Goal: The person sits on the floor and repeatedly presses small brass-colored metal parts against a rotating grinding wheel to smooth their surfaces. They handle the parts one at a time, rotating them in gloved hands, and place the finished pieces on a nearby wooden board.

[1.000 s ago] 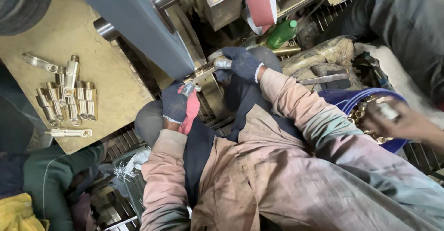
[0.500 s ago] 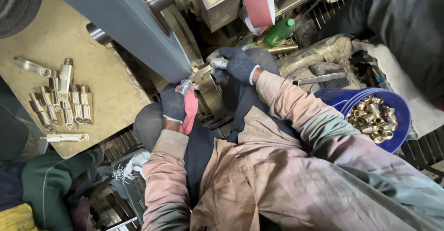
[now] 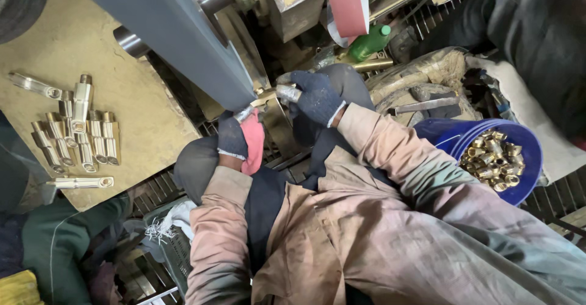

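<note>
1. The brass fitting (image 3: 268, 99) held between the two gloved hands is mostly covered by the fingers, so only its two ends show; its shape in the middle is hard to make out.
2. The left hand (image 3: 235, 137), in a dark glove with a pink palm, has its fingers closed round the fitting's lower end; the right hand (image 3: 317, 96), in a dark blue glove, has its fingers closed round the upper, silvery end.
3. The fitting sits against the edge of the grey sanding belt (image 3: 177, 30), which runs off the top of the view.
4. A second, red belt (image 3: 348, 3) is also cut off at the top, with a green plastic bottle (image 3: 368, 43) just beside it.
5. On the tan surface (image 3: 140, 97) to the left lie finished brass pieces (image 3: 76, 131) in rough rows.
6. The blue bucket (image 3: 528, 171) on the right holds a heap of small brass parts (image 3: 493, 158).
</note>
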A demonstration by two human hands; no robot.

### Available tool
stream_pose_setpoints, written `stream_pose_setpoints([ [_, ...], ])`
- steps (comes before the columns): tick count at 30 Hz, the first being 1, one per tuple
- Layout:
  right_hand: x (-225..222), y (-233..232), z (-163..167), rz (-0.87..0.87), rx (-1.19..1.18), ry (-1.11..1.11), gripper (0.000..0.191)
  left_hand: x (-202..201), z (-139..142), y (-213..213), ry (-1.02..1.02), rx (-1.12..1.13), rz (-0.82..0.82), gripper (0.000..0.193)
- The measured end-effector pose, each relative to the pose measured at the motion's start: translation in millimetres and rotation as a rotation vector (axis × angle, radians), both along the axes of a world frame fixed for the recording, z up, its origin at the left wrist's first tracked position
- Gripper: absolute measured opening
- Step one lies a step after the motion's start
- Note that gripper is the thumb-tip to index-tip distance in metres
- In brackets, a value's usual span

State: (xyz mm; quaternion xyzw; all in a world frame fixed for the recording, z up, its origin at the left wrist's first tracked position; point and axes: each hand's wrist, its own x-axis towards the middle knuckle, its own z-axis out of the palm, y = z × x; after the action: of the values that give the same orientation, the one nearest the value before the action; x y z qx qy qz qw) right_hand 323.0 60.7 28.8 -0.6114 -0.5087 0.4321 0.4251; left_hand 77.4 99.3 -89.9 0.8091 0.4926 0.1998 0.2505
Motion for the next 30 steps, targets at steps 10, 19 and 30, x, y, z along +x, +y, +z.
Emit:
stream_pose_setpoints([
  [10,-32,-8,18,-0.05,0.215,-0.559,0.036,10,2,-3,-0.003,-0.003,-0.021,0.018],
  [19,-44,-22,61,-0.054,0.262,-0.645,0.034,5,18,-6,-0.11,-0.084,-0.083,0.02],
  [30,-24,-68,97,0.163,0.255,-0.227,0.041,-29,73,-29,-0.478,-0.292,-0.145,0.023],
])
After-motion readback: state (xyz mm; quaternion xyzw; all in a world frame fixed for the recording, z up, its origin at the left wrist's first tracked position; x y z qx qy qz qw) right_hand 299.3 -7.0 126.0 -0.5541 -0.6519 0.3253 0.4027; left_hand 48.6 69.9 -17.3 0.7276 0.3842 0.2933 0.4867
